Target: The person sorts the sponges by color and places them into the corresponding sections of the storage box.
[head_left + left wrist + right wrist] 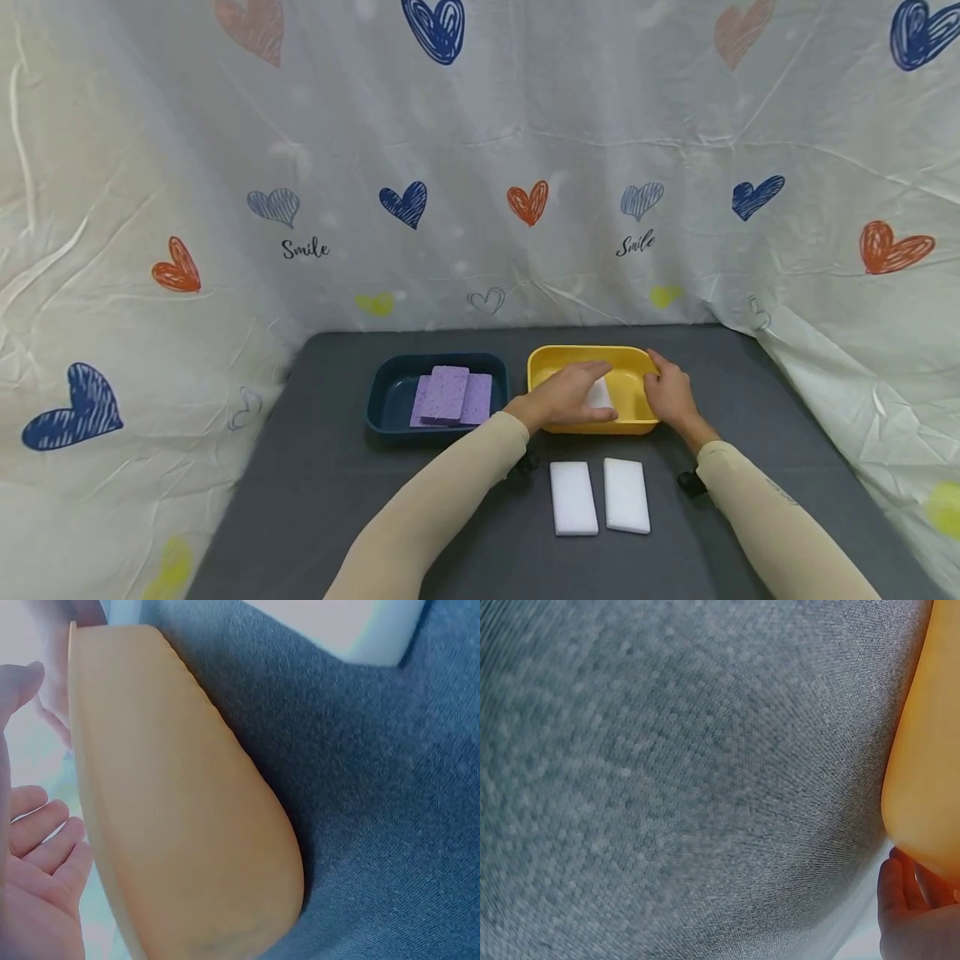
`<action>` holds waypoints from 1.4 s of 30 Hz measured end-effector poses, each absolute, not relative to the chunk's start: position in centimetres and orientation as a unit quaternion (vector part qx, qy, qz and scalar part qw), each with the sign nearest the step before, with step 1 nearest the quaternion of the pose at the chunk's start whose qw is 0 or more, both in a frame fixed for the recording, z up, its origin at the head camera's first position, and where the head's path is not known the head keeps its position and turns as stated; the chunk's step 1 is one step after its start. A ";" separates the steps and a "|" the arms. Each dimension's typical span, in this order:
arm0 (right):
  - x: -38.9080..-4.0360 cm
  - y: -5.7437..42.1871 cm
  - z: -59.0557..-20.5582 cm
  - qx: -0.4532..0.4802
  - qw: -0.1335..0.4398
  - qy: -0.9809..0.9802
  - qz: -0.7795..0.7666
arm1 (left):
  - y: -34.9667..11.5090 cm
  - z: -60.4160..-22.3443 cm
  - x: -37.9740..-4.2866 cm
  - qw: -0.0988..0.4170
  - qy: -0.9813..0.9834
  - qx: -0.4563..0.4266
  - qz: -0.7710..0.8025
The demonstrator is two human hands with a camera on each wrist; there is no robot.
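Observation:
My left hand [568, 395] hovers over the left part of a yellow plastic tray [585, 428], thumb and fingers spread apart. Inside the tray, partly hidden behind that hand, lies a white sponge block [600, 395]. In the left wrist view the left fingers [46, 832] reach past the tray's rim, extended, with no object between them and the thumb. At the tray's right end, my right hand [670, 395] grips the rim, thumb on the inner side. The right wrist view shows its fingers [892, 892] against the tray's outer wall.
Two white sponge blocks, a left one [574, 498] and a right one [627, 495], lie side by side before the yellow tray. A dark blue tray [381, 396] to its left holds several purple sponges [446, 394]. A heart-printed curtain [465, 250] hangs behind the grey table [337, 517].

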State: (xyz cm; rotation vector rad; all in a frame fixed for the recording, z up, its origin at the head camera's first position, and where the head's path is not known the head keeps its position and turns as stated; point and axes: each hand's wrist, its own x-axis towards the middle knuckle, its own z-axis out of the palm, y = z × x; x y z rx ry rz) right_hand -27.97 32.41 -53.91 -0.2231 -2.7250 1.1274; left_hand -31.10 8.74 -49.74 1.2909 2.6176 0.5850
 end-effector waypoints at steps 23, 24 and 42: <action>-27.8 32.3 -53.9 -0.078 0.080 -0.925 0.364 | 8.5 -49.1 -26.9 0.053 0.829 0.527 0.180; -27.8 32.3 -53.8 -0.076 0.078 -0.925 0.364 | 8.4 -49.1 -26.7 0.053 0.827 0.531 0.178; -27.7 32.1 -53.6 -0.070 0.086 -0.924 0.365 | 8.5 -50.6 -23.3 0.044 0.789 0.599 0.132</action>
